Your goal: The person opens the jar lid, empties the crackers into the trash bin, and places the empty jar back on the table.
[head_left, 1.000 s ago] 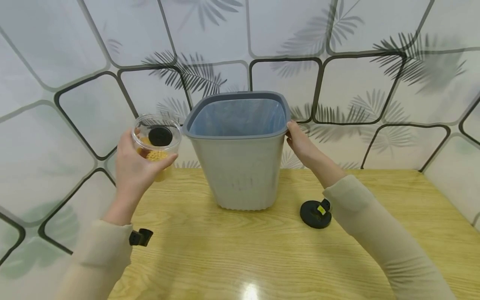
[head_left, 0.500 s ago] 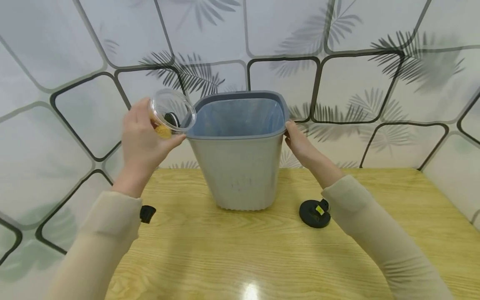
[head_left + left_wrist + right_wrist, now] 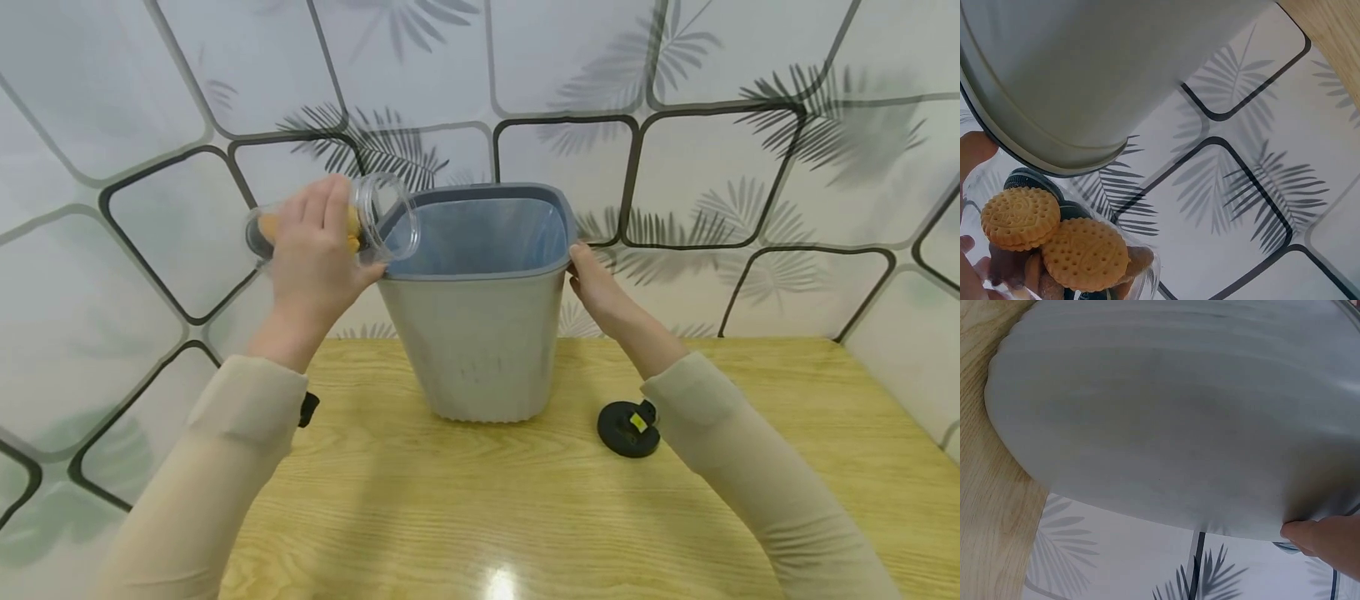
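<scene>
My left hand (image 3: 315, 258) grips a clear plastic jar (image 3: 367, 204) laid over on its side, its mouth overlapping the left rim of a light grey bin (image 3: 480, 342). Inside the jar are biscuits: the left wrist view shows golden round biscuits (image 3: 1085, 253), dark sandwich biscuits (image 3: 1032, 180) and smaller brown pieces. The left thumb is right by the bin's rim. My right hand (image 3: 603, 287) holds the bin's right rim, with fingers tucked under its edge. The bin stands upright and has a blue-grey rim and a bluish inside; its floor is hidden.
A flat black disc (image 3: 628, 429) with a yellow mark lies on the wood-grain table (image 3: 465, 508), right of the bin and close to the right sleeve. Behind the bin rises a wall (image 3: 712, 175) with a leaf and line pattern, which continues along both sides.
My left hand has risen and moved right towards the bin, tipping the jar from upright onto its side. The right hand has kept its hold on the rim.
</scene>
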{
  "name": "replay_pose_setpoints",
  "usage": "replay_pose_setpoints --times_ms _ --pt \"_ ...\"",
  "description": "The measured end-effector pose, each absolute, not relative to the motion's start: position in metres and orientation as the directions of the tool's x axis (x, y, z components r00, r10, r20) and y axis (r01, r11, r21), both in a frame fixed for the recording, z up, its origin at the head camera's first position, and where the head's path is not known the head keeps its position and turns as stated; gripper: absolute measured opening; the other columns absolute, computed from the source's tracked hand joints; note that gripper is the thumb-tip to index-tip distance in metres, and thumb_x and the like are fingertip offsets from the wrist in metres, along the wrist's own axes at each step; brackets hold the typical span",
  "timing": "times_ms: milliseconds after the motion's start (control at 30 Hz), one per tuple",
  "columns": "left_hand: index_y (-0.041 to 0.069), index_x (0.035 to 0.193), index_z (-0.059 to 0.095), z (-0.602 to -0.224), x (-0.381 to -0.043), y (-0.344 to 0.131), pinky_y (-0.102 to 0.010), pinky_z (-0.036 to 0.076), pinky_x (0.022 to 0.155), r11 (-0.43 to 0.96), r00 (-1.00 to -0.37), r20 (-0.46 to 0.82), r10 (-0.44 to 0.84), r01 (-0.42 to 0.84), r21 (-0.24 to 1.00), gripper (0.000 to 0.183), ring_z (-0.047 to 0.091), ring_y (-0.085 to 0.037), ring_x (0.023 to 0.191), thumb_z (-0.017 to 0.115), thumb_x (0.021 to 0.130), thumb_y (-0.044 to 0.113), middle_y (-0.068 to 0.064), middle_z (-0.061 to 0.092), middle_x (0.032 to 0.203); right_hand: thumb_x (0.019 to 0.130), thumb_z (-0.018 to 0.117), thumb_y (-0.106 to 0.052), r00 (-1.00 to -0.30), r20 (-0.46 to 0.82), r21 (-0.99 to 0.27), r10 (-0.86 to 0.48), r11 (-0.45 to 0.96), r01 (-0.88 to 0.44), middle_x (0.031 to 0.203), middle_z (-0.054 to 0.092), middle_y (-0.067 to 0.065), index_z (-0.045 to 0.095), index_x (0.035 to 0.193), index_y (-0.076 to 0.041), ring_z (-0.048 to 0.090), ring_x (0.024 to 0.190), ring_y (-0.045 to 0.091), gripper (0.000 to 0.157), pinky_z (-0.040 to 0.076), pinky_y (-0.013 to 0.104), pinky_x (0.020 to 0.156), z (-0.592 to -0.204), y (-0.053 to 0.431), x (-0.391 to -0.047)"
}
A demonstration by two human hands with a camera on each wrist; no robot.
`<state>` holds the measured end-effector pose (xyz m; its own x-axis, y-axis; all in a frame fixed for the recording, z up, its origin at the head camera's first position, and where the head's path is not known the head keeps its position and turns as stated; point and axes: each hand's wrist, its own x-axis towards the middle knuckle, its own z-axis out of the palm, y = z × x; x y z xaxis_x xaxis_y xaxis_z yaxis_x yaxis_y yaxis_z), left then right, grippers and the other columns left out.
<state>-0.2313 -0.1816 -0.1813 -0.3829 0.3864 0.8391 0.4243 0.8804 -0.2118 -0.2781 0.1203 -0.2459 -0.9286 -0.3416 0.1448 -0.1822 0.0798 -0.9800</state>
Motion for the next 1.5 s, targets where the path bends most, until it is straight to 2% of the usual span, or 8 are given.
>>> replay_pose_setpoints --times_ms 200,533,833,1000,1100,1333,1500 --pt "-0.007 0.123 0.04 -0.178 -0.237 -0.167 -0.045 0.026 0.095 0.883 -0.409 0.821 0.399 0.413 -0.224 0.088 0.038 -0.037 0.111 0.087 0.052 0.016 -0.021 0.045 0.122 0.097 0.013 -0.038 -0.933 0.144 -0.98 -0.329 0.08 -0.18 0.146 -0.008 0.01 -0.01 0.14 -0.005 -0.003 0.132 0.022 0.059 0.0 0.032 0.104 -0.244 0.121 -0.278" --pt "0.0 0.129 0.039 -0.174 -0.24 -0.148 -0.053 0.021 0.097 0.908 -0.535 0.748 0.393 0.353 -0.224 0.088 0.033 -0.035 0.118 0.085 0.055 0.015 -0.016 0.043 0.127 0.097 0.013 -0.038 -0.93 0.164 -0.973 -0.33 0.101 -0.208 0.146 -0.006 0.011 -0.007 0.141 -0.006 -0.001 0.132 0.023 0.059 0.002 0.033 0.105 -0.248 0.122 -0.28" --pt "0.002 0.128 0.038 -0.171 -0.246 -0.143 -0.053 0.02 0.098 0.89 -0.588 0.669 0.455 0.317 -0.327 0.087 0.032 -0.034 0.119 0.084 0.057 0.018 -0.013 0.041 0.13 0.097 0.013 -0.037 -0.932 0.162 -0.975 -0.325 0.094 -0.202 0.146 -0.005 0.012 -0.008 0.141 -0.005 -0.001 0.132 0.023 0.058 0.001 0.033 0.105 -0.248 0.12 -0.279" --pt "0.003 0.129 0.036 -0.168 -0.246 -0.139 -0.053 0.018 0.099 0.874 -0.623 0.615 0.484 0.301 -0.383 0.082 0.029 -0.034 0.121 0.081 0.061 0.016 -0.013 0.039 0.131 0.097 0.013 -0.035 -0.932 0.171 -0.975 -0.321 0.08 -0.207 0.146 -0.005 0.012 -0.007 0.141 -0.004 -0.001 0.132 0.023 0.057 0.0 0.034 0.104 -0.248 0.12 -0.279" --pt "0.004 0.13 0.036 -0.167 -0.246 -0.137 -0.053 0.016 0.099 0.859 -0.625 0.594 0.505 0.299 -0.416 0.076 0.029 -0.034 0.122 0.076 0.066 0.01 -0.012 0.039 0.131 0.097 0.013 -0.034 -0.931 0.174 -0.975 -0.32 0.076 -0.209 0.146 -0.005 0.012 -0.006 0.141 -0.003 -0.001 0.132 0.023 0.057 0.0 0.034 0.104 -0.248 0.12 -0.279" --pt "0.005 0.129 0.04 -0.167 -0.247 -0.133 -0.052 0.018 0.099 0.812 -0.573 0.586 0.572 0.3 -0.5 0.049 0.031 -0.032 0.121 0.052 0.083 -0.007 -0.01 0.042 0.128 0.097 0.012 -0.035 -0.931 0.174 -0.976 -0.32 0.067 -0.206 0.146 -0.007 0.012 -0.008 0.14 -0.004 -0.002 0.132 0.024 0.057 -0.001 0.035 0.104 -0.248 0.119 -0.279" --pt "0.006 0.13 0.04 -0.166 -0.246 -0.132 -0.051 0.017 0.1 0.797 -0.582 0.56 0.59 0.306 -0.521 0.05 0.03 -0.033 0.121 0.055 0.084 -0.003 -0.01 0.041 0.129 0.097 0.013 -0.034 -0.932 0.176 -0.977 -0.316 0.057 -0.204 0.146 -0.007 0.012 -0.008 0.14 -0.003 -0.002 0.132 0.025 0.057 -0.001 0.035 0.104 -0.248 0.118 -0.279"
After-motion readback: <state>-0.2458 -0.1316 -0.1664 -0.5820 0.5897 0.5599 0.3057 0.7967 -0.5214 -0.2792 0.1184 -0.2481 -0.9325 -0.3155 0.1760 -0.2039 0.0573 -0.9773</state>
